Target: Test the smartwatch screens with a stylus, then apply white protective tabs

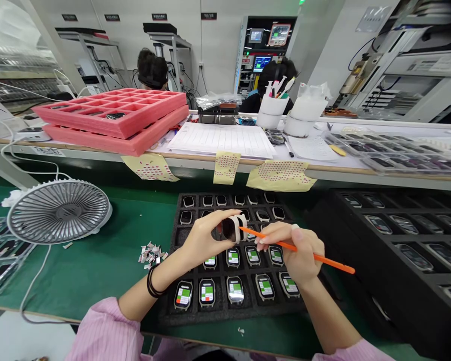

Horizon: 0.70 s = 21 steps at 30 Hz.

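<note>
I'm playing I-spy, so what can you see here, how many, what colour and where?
Bench: 1, green, below
Shelf: 1, pale, across middle
Held watch: 1, pale with dark face, centre
Stick: 1, orange, right of centre
Foam tray: 1, black, bench centre
Watches: roughly twenty, dark or lit faces, in foam tray
Dark trays: at least 1, black, bench right
Scraps: many, mostly pale, bench left
Fan: 1, grey-white, bench left
Foam boxes: 2, pinkish red, shelf left
Form: 1, white, shelf middle
Notes: 3, yellow, shelf edge
Cups: 2, white, shelf
Heads: 2, dark-haired, behind shelf
Machines: several, pale, background
Sleeves: 2, pink, bottom
Left hand: 1, bare, on held watch
Right hand: 1, bare, on stick
</note>
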Available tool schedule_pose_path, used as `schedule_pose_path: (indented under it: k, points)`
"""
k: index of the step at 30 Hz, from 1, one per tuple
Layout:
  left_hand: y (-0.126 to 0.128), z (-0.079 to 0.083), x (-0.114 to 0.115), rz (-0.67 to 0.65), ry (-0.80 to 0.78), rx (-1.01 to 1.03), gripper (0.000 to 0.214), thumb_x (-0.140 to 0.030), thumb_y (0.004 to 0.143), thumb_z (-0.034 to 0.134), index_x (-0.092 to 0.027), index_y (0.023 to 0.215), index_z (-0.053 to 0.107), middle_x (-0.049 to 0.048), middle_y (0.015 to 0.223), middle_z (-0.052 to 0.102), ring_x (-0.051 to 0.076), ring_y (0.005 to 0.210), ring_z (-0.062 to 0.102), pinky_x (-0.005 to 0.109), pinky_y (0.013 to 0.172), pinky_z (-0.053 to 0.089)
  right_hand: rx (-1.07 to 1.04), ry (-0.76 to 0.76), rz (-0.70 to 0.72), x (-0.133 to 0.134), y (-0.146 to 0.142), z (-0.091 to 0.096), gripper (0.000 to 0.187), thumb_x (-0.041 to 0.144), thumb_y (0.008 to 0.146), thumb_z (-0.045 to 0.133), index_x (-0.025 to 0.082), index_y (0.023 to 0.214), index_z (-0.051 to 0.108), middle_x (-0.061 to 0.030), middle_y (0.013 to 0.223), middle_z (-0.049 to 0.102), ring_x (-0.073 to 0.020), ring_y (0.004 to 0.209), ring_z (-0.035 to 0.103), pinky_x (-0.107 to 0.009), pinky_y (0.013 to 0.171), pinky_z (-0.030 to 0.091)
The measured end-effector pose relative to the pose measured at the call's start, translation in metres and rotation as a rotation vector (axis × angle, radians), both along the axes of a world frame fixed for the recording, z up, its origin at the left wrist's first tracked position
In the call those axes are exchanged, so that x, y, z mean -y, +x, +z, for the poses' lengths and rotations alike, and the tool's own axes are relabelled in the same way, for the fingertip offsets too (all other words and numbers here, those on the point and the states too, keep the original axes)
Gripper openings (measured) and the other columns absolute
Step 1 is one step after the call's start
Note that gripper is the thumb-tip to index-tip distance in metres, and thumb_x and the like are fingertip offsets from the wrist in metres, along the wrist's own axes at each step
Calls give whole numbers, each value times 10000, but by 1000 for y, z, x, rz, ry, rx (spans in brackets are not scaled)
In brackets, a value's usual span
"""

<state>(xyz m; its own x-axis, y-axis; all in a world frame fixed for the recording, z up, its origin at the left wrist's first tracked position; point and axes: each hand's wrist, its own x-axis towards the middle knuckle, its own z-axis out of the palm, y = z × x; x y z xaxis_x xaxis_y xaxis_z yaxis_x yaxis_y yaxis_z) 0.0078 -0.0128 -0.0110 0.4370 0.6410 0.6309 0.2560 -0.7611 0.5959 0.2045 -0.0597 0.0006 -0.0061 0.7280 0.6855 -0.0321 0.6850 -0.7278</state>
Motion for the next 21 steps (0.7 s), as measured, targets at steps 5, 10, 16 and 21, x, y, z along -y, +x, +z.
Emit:
schedule_pose_path:
  k: [5,10,16,21]
  points:
    - [1,1,0,19,-32,-34,507,-78,738,666,-193,1225,589,72,1145,713,204,995,689,307,833,566,30,-15,-6,-1,5,-5,458,258,995,379,207,786,783,-49,628,712,-183,597,652,-298,488,498]
    - [-1,5,-3,77,-41,-99,459,-91,717,692,-209,1155,625,86,1217,660,242,1108,624,348,856,559,20,-4,-161,-7,8,-7,412,355,994,398,220,793,731,-32,679,739,-190,592,689,-356,609,565]
    - [0,0,-4,194,50,-152,396,-129,755,677,-216,1137,619,94,1170,620,254,1104,602,421,943,526,39,-418,-53,-23,-17,-12,435,268,680,833,244,734,403,-60,1109,724,-237,942,717,-367,763,604]
    - [1,-1,-1,119,-40,-111,462,-188,805,701,-230,1242,558,92,1186,593,228,1092,617,359,890,561,-171,-641,199,-30,-22,-16,431,291,738,793,239,723,366,-25,984,727,-167,749,716,-313,688,582]
